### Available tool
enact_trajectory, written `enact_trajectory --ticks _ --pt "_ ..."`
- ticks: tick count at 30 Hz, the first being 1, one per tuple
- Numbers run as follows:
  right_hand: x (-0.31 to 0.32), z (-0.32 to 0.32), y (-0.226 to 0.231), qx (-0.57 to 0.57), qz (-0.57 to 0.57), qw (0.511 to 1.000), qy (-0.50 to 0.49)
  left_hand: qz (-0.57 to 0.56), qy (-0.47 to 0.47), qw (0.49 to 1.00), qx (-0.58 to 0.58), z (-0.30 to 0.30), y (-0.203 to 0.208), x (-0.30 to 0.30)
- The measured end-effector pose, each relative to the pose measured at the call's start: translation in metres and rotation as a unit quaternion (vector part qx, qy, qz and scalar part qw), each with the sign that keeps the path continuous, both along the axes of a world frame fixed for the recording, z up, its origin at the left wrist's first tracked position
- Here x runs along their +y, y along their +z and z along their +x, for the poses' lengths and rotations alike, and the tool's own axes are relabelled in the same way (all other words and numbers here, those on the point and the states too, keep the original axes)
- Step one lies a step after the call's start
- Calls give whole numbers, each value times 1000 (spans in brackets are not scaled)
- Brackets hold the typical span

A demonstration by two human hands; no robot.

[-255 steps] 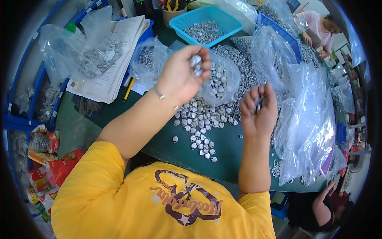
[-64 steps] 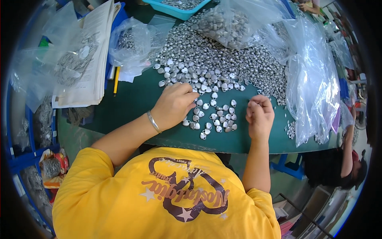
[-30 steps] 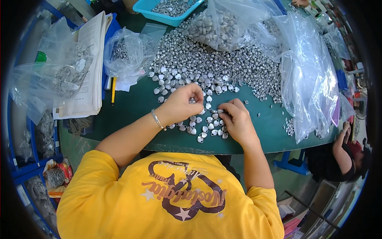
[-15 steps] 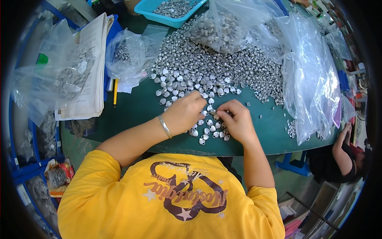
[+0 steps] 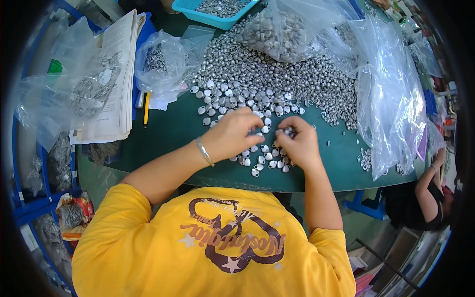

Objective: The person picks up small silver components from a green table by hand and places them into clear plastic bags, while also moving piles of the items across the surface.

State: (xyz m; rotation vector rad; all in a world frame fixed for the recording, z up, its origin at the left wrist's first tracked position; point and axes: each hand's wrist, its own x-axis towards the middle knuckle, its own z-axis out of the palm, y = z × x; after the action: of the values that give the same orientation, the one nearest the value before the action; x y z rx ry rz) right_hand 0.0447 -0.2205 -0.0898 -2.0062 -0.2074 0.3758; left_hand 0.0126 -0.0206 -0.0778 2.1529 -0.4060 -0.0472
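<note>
My left hand (image 5: 232, 132), with a silver bangle (image 5: 204, 151) at its wrist, hovers low over the table's front part. Its thumb and forefinger are apart, next to small silver heart-shaped charms (image 5: 268, 156), each with a loop. My right hand (image 5: 301, 144) is curled, and a cluster of small metal pieces (image 5: 288, 131) shows between its thumb and fingers. More heart charms (image 5: 235, 101) lie spread just beyond my hands. They border a large heap of small grey metal pieces (image 5: 267, 74); their exact shape is too small to tell.
On the green table (image 5: 163, 158), a clear bag of metal pieces (image 5: 277, 37) lies on the heap. A blue basket (image 5: 217, 21) stands behind, plastic bags (image 5: 391, 99) at right. Papers (image 5: 118, 64) and a yellow pencil (image 5: 146, 110) lie left. Another person (image 5: 420, 198) is at far right.
My left thumb and forefinger have parted. My right hand has turned and drawn up slightly, with a cluster of metal pieces now showing in its fingers. The whole view has shifted slightly.
</note>
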Motion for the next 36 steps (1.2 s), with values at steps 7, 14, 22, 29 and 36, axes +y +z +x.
enact_trajectory --ticks 7,14,22,29,36 --pt "-8 -3 12 -14 9 998 65 38 -12 998 -57 -2 -19 -9" --pt "-5 -9 15 -29 -61 995 66 -371 78 846 375 13 16 6" --pt "-10 -7 17 51 93 993 49 80 -51 994 50 -11 9 23" --pt "9 -18 19 -110 -63 979 158 -8 -34 991 131 -17 7 20" --pt "12 -2 6 -138 -10 984 114 -93 1 960 264 -12 18 6"
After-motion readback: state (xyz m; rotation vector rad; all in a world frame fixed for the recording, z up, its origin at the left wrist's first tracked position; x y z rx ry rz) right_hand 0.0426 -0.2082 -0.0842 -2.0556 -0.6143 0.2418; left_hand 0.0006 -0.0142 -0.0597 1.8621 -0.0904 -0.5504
